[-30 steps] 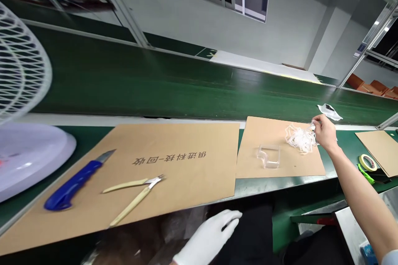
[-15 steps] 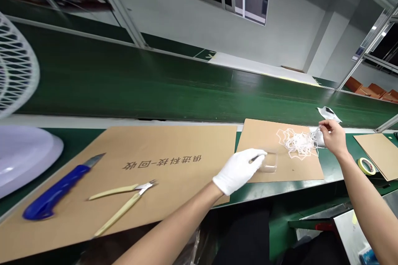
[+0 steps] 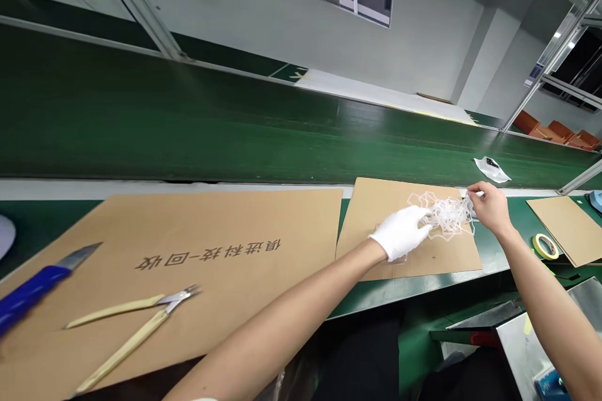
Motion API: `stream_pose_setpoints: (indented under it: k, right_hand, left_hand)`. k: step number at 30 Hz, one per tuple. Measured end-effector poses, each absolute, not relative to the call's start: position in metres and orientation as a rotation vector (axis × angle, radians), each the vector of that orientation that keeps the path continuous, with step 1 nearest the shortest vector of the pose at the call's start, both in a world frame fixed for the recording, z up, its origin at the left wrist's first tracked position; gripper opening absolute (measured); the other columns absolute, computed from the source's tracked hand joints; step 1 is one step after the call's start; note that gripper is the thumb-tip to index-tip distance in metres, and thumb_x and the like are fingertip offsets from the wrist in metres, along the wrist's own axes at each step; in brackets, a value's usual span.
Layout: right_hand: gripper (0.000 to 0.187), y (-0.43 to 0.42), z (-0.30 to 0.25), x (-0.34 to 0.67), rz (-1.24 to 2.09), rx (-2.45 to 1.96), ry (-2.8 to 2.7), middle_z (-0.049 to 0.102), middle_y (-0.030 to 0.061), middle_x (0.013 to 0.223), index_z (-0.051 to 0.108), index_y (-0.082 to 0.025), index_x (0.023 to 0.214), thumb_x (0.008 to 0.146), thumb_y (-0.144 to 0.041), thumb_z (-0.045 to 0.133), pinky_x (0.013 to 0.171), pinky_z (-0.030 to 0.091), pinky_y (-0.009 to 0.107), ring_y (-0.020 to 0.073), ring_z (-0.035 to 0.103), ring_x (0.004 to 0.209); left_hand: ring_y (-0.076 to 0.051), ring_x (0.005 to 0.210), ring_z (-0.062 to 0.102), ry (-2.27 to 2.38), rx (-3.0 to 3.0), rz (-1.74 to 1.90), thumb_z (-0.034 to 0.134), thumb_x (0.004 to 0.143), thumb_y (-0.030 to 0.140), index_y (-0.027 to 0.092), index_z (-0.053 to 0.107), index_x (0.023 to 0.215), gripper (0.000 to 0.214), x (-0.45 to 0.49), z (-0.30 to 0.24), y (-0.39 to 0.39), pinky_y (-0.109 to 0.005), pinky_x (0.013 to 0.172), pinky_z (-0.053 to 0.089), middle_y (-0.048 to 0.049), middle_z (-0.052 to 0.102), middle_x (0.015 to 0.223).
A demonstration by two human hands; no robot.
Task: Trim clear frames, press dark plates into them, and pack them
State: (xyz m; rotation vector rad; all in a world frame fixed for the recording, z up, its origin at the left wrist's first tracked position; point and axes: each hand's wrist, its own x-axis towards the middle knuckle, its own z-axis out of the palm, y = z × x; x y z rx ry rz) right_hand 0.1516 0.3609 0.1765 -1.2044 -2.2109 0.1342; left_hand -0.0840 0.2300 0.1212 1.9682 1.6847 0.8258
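Printed cardboard sheet: is lying flat. Blue-handled knife: is resting on the sheet's left part. Yellow-handled nippers: are lying splayed near the sheet's front edge. Green belt: is stretching beyond the sheet's far edge. Tape roll: is lying well right of the sheet. Plain board: is lying farther right of the sheet.
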Motion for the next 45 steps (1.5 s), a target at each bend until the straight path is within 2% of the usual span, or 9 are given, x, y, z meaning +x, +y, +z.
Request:
stream_pose_setpoints:
  k: [8, 13, 18, 24, 28, 33, 37, 41, 45]
  right_hand:
    - [0.017, 0.344, 0.195, 0.147, 0.274, -1.219, -2.170, 0.079, 0.0034, 0.088, 0.076, -0.023, 0.099, 0.092, -0.032, 0.063, 0.069, 0.055, 0.033, 0.0199, 0.073, 0.065]
    - [0.018, 0.340, 0.213, 0.145, 0.342, -1.148, -2.012, 0.079, 0.0039, 0.094, 0.074, -0.023, 0.100, 0.093, -0.035, 0.063, 0.066, 0.059, 0.033, 0.0189, 0.075, 0.063]
    - [0.023, 0.352, 0.217, 0.161, 0.410, -1.158, -1.769, 0.078, 0.0065, 0.090, 0.072, -0.022, 0.097, 0.090, -0.043, 0.069, 0.066, 0.063, 0.036, 0.0227, 0.076, 0.068]
    - [0.020, 0.356, 0.195, 0.184, 0.421, -1.203, -1.728, 0.078, 0.0082, 0.089, 0.072, -0.020, 0.096, 0.088, -0.038, 0.066, 0.083, 0.063, 0.042, 0.0257, 0.078, 0.082]
    - [0.019, 0.344, 0.183, 0.190, 0.458, -1.236, -1.817, 0.076, 0.0060, 0.084, 0.075, -0.021, 0.095, 0.085, -0.033, 0.064, 0.081, 0.059, 0.042, 0.0252, 0.076, 0.079]
    - [0.022, 0.319, 0.190, 0.195, 0.498, -1.179, -1.961, 0.070, 0.0046, 0.096, 0.080, -0.024, 0.098, 0.082, -0.030, 0.066, 0.080, 0.056, 0.038, 0.0196, 0.066, 0.077]
    - [0.024, 0.288, 0.207, 0.201, 0.602, -1.070, -2.201, 0.058, 0.0020, 0.090, 0.083, -0.028, 0.106, 0.084, -0.035, 0.075, 0.077, 0.052, 0.035, 0.0188, 0.060, 0.080]
    - [0.021, 0.253, 0.217, 0.203, 0.660, -0.992, -2.212, 0.055, 0.0021, 0.086, 0.083, -0.028, 0.095, 0.093, -0.047, 0.075, 0.072, 0.048, 0.034, 0.0188, 0.054, 0.078]
    - [0.018, 0.218, 0.218, 0.201, 0.678, -0.868, -2.090, 0.069, 0.0054, 0.110, 0.079, -0.028, 0.090, 0.095, -0.045, 0.076, 0.104, 0.045, 0.044, 0.0255, 0.061, 0.112]
  left_hand:
    - [-0.030, 0.108, 0.071, 1.306, 1.757, 1.083, 0.084, 0.077, 0.041, 0.020, 0.073, 0.123, 0.052, -0.037, 0.124, 0.302, -0.034, 0.089, 0.056, -0.0104, 0.077, 0.121]
    - [-0.025, 0.084, 0.071, 1.351, 1.646, 1.120, 0.068, 0.088, 0.032, 0.014, 0.075, 0.085, 0.020, -0.028, 0.110, 0.324, -0.035, 0.081, 0.055, -0.0084, 0.077, 0.088]
    - [-0.021, 0.088, 0.073, 1.239, 1.663, 1.130, 0.056, 0.098, 0.042, 0.017, 0.081, 0.100, 0.035, -0.050, 0.112, 0.307, -0.030, 0.083, 0.055, -0.0058, 0.080, 0.097]
    - [-0.017, 0.057, 0.062, 1.226, 1.485, 1.179, 0.049, 0.101, 0.041, 0.015, 0.079, 0.105, 0.040, -0.070, 0.136, 0.285, -0.027, 0.061, 0.051, -0.0011, 0.066, 0.058]
    - [-0.012, 0.049, 0.053, 1.131, 1.423, 1.088, 0.060, 0.098, 0.042, 0.013, 0.078, 0.100, 0.034, -0.075, 0.160, 0.273, -0.024, 0.051, 0.045, 0.0019, 0.058, 0.054]
    - [-0.007, 0.047, 0.048, 1.049, 1.446, 0.950, 0.078, 0.087, 0.048, 0.013, 0.079, 0.105, 0.040, -0.083, 0.184, 0.255, -0.022, 0.045, 0.040, -0.0004, 0.065, 0.074]
    - [-0.008, 0.044, 0.045, 1.059, 1.507, 0.980, 0.072, 0.090, 0.058, 0.012, 0.079, 0.101, 0.048, -0.087, 0.196, 0.234, -0.023, 0.045, 0.039, 0.0035, 0.054, 0.058]
    - [-0.010, 0.044, 0.047, 1.098, 1.562, 0.951, 0.068, 0.090, 0.061, 0.014, 0.078, 0.097, 0.048, -0.086, 0.216, 0.204, -0.023, 0.046, 0.040, 0.0037, 0.054, 0.054]
    - [-0.010, 0.043, 0.046, 1.115, 1.608, 0.886, 0.068, 0.087, 0.064, 0.016, 0.078, 0.090, 0.049, -0.078, 0.242, 0.175, -0.022, 0.045, 0.041, 0.0044, 0.051, 0.051]
